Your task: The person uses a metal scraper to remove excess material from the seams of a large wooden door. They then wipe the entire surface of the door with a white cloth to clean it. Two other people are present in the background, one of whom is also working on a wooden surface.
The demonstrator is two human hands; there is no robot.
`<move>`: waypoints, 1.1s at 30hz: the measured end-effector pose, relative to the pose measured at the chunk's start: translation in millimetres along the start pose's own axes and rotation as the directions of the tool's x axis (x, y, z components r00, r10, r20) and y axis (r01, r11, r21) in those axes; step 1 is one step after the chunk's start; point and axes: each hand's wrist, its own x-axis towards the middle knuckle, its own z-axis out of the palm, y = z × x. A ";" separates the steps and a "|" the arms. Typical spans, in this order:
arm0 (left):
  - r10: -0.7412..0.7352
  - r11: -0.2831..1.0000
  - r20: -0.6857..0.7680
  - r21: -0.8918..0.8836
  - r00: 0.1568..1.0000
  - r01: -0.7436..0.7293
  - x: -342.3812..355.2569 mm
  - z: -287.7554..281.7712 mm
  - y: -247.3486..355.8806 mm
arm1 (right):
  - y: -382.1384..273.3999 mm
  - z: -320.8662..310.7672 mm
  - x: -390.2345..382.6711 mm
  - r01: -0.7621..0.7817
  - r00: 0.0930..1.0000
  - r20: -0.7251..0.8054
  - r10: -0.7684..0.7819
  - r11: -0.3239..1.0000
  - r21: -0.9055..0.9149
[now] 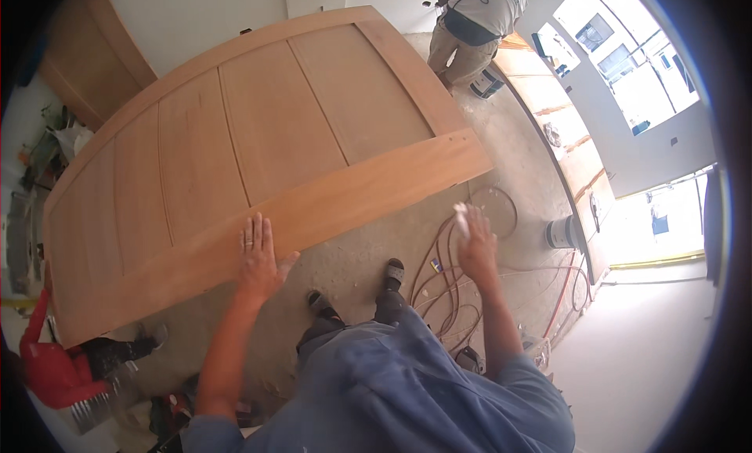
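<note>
A large pale wooden panelled door lies raised before me across the middle of the head view. My left hand rests on its near rail with fingers straight and thumb out. My right hand is raised beside the door's near edge, to the right, holding a small white piece, perhaps folded paper or cloth, too small to make out.
A person in red crouches at the door's left end; another stands beyond it. A second wooden piece lies at right beside buckets. Coiled hoses cross the floor. Another panel leans at back left.
</note>
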 end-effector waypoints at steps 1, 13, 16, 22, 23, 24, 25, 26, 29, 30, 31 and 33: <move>0.016 0.999 -0.003 0.027 1.000 -0.016 14.1 10.5 23.7 | 42.7 -23.0 -15.3 -0.089 0.996 -0.022 0.091 0.992 0.095; 0.256 0.955 0.023 -0.162 0.966 -0.249 168.2 89.2 310.7 | 216.8 -25.1 -91.3 -0.508 0.726 0.104 0.680 0.427 0.748; 0.203 0.966 0.081 -0.180 0.976 -0.186 137.6 78.6 285.1 | 228.5 -36.3 -43.9 -0.389 0.789 0.099 0.606 0.368 0.844; -0.765 0.627 0.086 0.321 0.638 0.709 -56.6 51.0 137.7 | 222.0 -68.9 68.6 -0.144 0.968 0.028 0.251 0.456 0.878; -0.905 0.419 0.114 0.406 0.410 0.812 -86.3 47.1 124.0 | 194.3 -72.3 87.8 0.024 0.989 -0.096 0.116 0.509 0.861; -0.932 0.356 0.095 0.424 0.350 0.833 -104.7 33.3 132.4 | 158.2 -85.4 107.0 0.207 0.978 -0.174 -0.116 0.659 0.723; -0.952 0.296 0.071 0.443 0.296 0.846 -122.2 18.3 142.7 | 124.3 -93.1 122.8 0.400 0.916 -0.207 -0.345 0.733 0.550; -0.923 0.368 0.062 0.434 0.380 0.823 -160.5 26.8 144.1 | 97.6 -87.8 136.3 0.496 0.867 -0.139 -0.478 0.799 0.340; -0.881 0.452 0.325 0.356 0.345 0.818 -244.0 85.3 167.4 | 41.0 -38.9 165.2 0.698 0.702 0.092 -0.707 0.707 0.113; -0.840 0.519 0.380 0.350 0.388 0.780 -288.0 125.8 173.7 | 25.5 -8.1 166.1 0.740 0.657 0.107 -0.746 0.666 0.098; -0.804 0.552 0.424 0.268 0.418 0.790 -282.3 134.7 186.5 | 13.6 15.2 164.6 0.770 0.625 0.127 -0.770 0.635 0.058; -0.759 0.524 0.484 0.058 0.435 0.850 -238.6 110.2 234.0 | -31.4 36.3 149.3 0.828 0.549 0.126 -0.826 0.558 0.053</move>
